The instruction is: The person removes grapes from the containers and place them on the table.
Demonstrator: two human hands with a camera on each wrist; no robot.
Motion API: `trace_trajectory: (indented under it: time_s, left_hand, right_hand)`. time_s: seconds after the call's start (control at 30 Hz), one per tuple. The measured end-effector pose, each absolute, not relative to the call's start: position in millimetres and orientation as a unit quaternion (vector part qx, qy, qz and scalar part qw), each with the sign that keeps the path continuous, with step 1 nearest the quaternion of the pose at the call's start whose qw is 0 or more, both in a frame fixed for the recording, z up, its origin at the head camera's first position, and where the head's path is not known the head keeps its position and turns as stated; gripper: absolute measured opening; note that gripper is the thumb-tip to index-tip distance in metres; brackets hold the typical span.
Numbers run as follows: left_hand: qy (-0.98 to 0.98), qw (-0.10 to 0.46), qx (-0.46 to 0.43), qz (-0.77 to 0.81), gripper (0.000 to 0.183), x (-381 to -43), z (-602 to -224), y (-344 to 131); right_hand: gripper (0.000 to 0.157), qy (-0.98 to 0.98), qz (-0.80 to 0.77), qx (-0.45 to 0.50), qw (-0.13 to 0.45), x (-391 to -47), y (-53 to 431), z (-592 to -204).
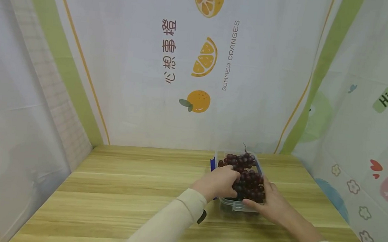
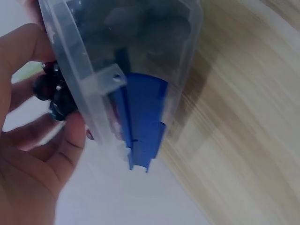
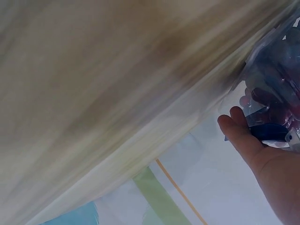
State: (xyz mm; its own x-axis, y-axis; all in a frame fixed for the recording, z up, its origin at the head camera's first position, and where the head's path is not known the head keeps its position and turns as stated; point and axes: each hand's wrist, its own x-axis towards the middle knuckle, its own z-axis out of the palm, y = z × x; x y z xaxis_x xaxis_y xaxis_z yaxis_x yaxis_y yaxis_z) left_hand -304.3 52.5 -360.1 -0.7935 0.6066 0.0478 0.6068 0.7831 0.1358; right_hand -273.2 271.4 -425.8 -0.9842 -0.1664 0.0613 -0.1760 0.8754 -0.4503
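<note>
A clear plastic food container full of dark red grapes stands on the table, right of centre. My left hand reaches over its left rim, fingers bent down among the grapes. In the left wrist view, thumb and fingers close round a few dark grapes at the rim, beside a blue side clip. My right hand holds the near right corner, thumb over the front rim and fingers along the right wall. Those fingers lie beside another blue clip in the right wrist view.
The wood-grain table extends left of the container. Behind it hangs a white curtain printed with oranges, and a patterned curtain lines the right side. A grape stem sticks up above the container's back rim.
</note>
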Motion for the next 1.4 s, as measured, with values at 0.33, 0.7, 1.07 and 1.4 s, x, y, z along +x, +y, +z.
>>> trace_trajectory:
  time_s: [0.33, 0.7, 1.07, 1.4]
  left_hand:
    - [-0.950, -0.014, -0.311, -0.003, 0.037, -294, -349, 67]
    - [-0.949, -0.056, -0.309, -0.033, 0.026, -300, -346, 71]
    - [-0.937, -0.034, -0.343, -0.058, 0.018, -310, -335, 67]
    - [-0.929, -0.015, -0.364, -0.061, 0.018, -316, -308, 65]
  right_hand:
    - [0.118, -0.967, 0.236, 0.091, 0.016, -273, 276, -427]
    - [0.118, -0.968, 0.232, 0.093, 0.026, -274, 275, -428]
    - [0.118, -0.968, 0.233, 0.091, 0.026, -275, 271, -427]
    - [0.117, -0.967, 0.236, 0.090, 0.025, -273, 272, -427]
